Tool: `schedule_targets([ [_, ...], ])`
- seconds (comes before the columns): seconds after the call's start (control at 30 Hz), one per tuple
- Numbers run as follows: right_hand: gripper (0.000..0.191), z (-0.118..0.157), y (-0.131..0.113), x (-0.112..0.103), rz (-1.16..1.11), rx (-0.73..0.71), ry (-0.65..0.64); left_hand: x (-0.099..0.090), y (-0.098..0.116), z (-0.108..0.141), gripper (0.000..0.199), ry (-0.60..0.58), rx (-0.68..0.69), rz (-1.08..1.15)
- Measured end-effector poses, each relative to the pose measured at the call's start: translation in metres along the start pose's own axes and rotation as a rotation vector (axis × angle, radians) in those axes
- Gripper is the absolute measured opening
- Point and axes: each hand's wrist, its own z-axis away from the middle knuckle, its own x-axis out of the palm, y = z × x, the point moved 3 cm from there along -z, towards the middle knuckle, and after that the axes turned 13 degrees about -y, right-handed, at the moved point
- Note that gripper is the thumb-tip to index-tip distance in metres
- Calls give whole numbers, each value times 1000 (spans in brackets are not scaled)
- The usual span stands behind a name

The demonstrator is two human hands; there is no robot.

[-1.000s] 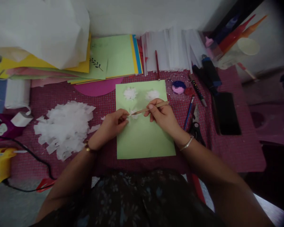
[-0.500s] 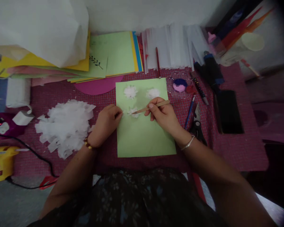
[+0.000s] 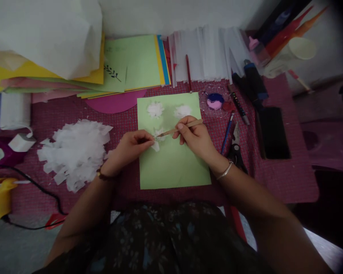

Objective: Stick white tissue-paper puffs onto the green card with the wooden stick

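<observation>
A green sheet of paper (image 3: 174,167) lies in front of me, with two fluffy white paper clusters (image 3: 155,109) near its top and a smaller white cluster (image 3: 161,131) below the left one. Between the thumb and finger of my left hand (image 3: 133,146) is a small white paper piece (image 3: 155,146), over the sheet's left part. My right hand (image 3: 194,136) grips a slim wooden stick (image 3: 171,130) like a pen. Its pointed tip meets the white paper at my left fingertips and the small cluster; the exact contact is too small to make out.
Left of the sheet is a heap of white paper pieces (image 3: 77,152), with a yellow glue gun (image 3: 2,194) beyond. Coloured paper (image 3: 140,62) and white strips (image 3: 202,55) lie behind. To the right are a paint palette (image 3: 215,101), scissors (image 3: 236,146) and a black phone (image 3: 274,133).
My left hand has moved right over the sheet, and a white paper piece now shows at its fingertips. The stick's tip has shifted slightly left.
</observation>
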Motion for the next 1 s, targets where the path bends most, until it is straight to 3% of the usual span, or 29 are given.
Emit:
schedule_targets([
  [0.1, 20, 2, -1, -1, -20, 7, 21, 4, -4, -10, 9, 60, 72, -164],
  [0.23, 24, 9, -7, -1, -34, -46, 82, 5, -7, -15, 9, 95, 118, -210],
  [0.57, 29, 19, -15, 15, 508, -194, -113, 5, -7, -16, 9, 127, 94, -203],
  [0.83, 25, 22, -15, 15, 602, -117, -116, 6, -10, -18, 8, 166, 105, -213],
  [1.0, 25, 22, -15, 15, 645, -140, -113, 6, -10, -19, 9, 165, 113, -228],
])
